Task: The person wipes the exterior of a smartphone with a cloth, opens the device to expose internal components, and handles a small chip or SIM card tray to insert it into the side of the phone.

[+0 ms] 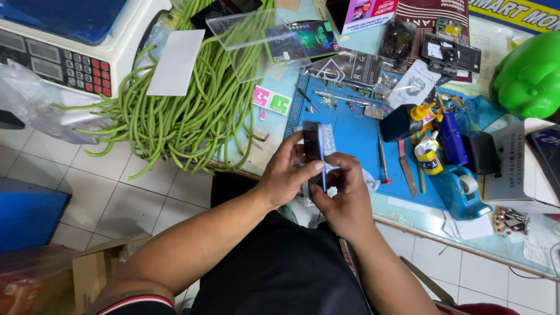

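Cluttered glass-topped workbench (408,224) is seen over white floor tiles, with a blue work mat (356,137) as landmark. Just off the mat's near-left edge, a dark phone (312,146) is held by the left hand (286,175), fingers clamped on it. A thin blue tool (324,172) is pinched by the right hand (344,195). Long green beans (186,111) are piled left of the mat, bottles (431,140) on its right.

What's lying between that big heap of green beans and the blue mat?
In the head view, a small pink-and-green card lies on the table between the green beans and the blue mat.
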